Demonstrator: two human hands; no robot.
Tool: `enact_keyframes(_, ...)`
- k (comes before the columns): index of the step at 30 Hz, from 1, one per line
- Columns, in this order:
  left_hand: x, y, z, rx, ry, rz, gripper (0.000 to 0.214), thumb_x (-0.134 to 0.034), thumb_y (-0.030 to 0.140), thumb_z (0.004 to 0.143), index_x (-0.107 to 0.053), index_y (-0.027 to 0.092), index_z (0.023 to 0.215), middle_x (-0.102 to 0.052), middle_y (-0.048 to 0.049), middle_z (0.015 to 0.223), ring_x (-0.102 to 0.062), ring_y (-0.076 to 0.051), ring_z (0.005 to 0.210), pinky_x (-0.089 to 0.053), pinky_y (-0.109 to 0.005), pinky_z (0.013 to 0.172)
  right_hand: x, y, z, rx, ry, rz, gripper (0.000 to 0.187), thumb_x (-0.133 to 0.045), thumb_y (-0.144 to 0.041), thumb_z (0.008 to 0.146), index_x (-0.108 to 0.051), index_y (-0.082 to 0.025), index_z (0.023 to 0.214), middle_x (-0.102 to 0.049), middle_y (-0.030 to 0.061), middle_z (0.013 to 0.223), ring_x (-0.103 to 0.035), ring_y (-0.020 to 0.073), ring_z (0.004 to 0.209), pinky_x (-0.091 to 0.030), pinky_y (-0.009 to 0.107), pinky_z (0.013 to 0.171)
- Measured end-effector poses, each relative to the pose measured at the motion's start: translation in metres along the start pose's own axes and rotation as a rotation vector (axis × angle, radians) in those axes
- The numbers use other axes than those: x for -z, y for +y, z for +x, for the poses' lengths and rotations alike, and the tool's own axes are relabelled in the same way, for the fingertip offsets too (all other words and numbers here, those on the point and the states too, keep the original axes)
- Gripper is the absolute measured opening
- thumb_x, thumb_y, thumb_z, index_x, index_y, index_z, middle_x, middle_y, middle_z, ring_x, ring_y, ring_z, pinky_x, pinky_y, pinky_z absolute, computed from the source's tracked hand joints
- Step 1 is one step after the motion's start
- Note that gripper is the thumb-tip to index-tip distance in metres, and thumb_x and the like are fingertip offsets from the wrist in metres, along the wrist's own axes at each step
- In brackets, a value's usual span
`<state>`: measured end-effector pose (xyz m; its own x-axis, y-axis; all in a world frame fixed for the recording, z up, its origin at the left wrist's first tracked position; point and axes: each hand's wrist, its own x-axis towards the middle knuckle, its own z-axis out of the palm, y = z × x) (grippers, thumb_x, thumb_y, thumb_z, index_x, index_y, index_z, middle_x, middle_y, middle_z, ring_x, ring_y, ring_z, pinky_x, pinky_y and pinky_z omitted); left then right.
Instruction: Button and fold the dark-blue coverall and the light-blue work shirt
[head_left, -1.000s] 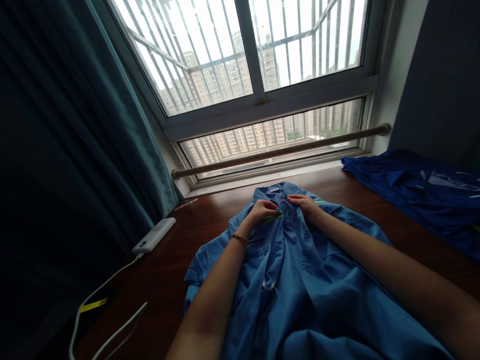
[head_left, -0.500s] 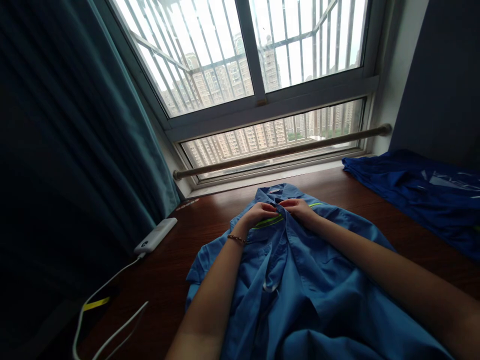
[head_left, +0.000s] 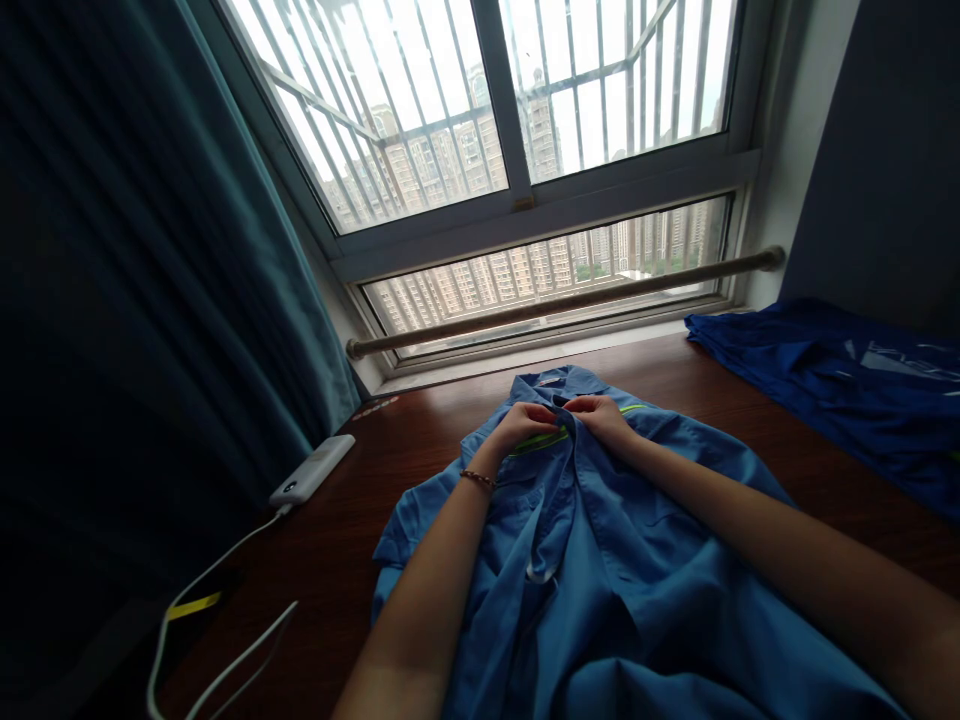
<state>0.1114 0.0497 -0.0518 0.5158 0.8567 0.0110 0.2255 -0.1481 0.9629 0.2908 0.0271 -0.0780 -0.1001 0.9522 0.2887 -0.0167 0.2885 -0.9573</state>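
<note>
The lower part of a light-blue cloth shirt with a pointed collar (head_left: 622,590) lies nearest, rumpled into loose folds between the two forearms, and its long axis runs almost straight away from the body toward the window. The front opening follows that same line, its edges slack and wavy, up to the chest, where both hands work on either side of it. The left hand (head_left: 521,426), with a thin beaded-looking bracelet (head_left: 478,478) at its wrist, pinches the cloth from the left, beside a bright yellow-green strip (head_left: 536,442); the right hand (head_left: 601,416) pinches from the right, its fingertips slightly closer to the collar. The fingertips nearly meet over the opening, so neither hand is clearly nearer to it; whether a button sits between them is too small to tell. The collar lies just beyond the hands, away from the body. Well to the left, a white oblong power bank (head_left: 313,470) rests on the reddish-brown wooden table (head_left: 660,378); a dark-blue printed cloth garment (head_left: 810,385) lies well to the right. Farthest off, a pale round rail (head_left: 570,302) crosses before the barred window.
</note>
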Motion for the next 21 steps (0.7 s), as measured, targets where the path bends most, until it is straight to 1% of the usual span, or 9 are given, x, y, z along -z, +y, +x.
enact_keyframes(5, -0.0006, -0.0075, 0.0046, -0.051, 0.057, 0.052, 0.032, -0.077, 0.027, 0.051, -0.068, 0.009, 0.076, -0.067, -0.0058, 0.072, -0.06, -0.015, 0.065, -0.049, -0.028, 0.065, 0.0037, 0.0033, 0.0027, 0.037, 0.014, -0.153, 0.025, -0.062, -0.032, 0.063, -0.069, -0.013, 0.077, -0.067, 0.0055, 0.072, -0.061, 0.0188, 0.069, -0.048, 0.026, 0.062)
enact_keyframes(9, -0.0007, -0.0089, 0.0063, -0.144, 0.105, 0.124, 0.03, -0.076, 0.03, 0.054, -0.068, 0.01, 0.075, -0.066, -0.0046, 0.071, -0.059, -0.014, 0.064, -0.048, -0.026, 0.062, 0.0042, 0.0025, 0.0032, 0.05, 0.011, -0.193, 0.024, -0.061, -0.032, 0.064, -0.069, -0.013, 0.075, -0.067, 0.0054, 0.07, -0.061, 0.019, 0.068, -0.047, 0.026, 0.06)
enact_keyframes(14, -0.002, -0.0073, 0.0081, -0.234, 0.105, 0.275, 0.024, -0.074, 0.029, 0.057, -0.068, 0.011, 0.071, -0.064, -0.003, 0.068, -0.057, -0.012, 0.062, -0.045, -0.023, 0.058, 0.004, 0.0034, 0.0045, 0.041, -0.003, -0.208, 0.023, -0.061, -0.032, 0.064, -0.069, -0.012, 0.074, -0.067, 0.0054, 0.07, -0.061, 0.0193, 0.068, -0.047, 0.026, 0.06)
enact_keyframes(18, -0.0052, -0.005, 0.0073, -0.306, 0.117, 0.377, 0.023, -0.072, 0.03, 0.059, -0.067, 0.012, 0.072, -0.064, -0.0026, 0.069, -0.057, -0.013, 0.064, -0.045, -0.023, 0.059, 0.0046, 0.0043, 0.0066, -0.014, -0.012, -0.189, 0.022, -0.064, -0.031, 0.061, -0.068, -0.012, 0.071, -0.067, 0.0056, 0.069, -0.061, 0.019, 0.067, -0.046, 0.025, 0.06)
enact_keyframes(21, -0.0076, -0.002, 0.0052, -0.37, 0.171, 0.47, 0.027, -0.071, 0.032, 0.062, -0.065, 0.013, 0.08, -0.063, -0.0021, 0.071, -0.057, -0.012, 0.064, -0.044, -0.022, 0.058, 0.0044, 0.0035, 0.0069, -0.1, -0.033, -0.109, 0.024, -0.067, -0.03, 0.058, -0.067, -0.011, 0.072, -0.066, 0.0049, 0.067, -0.06, 0.017, 0.063, -0.045, 0.024, 0.056)
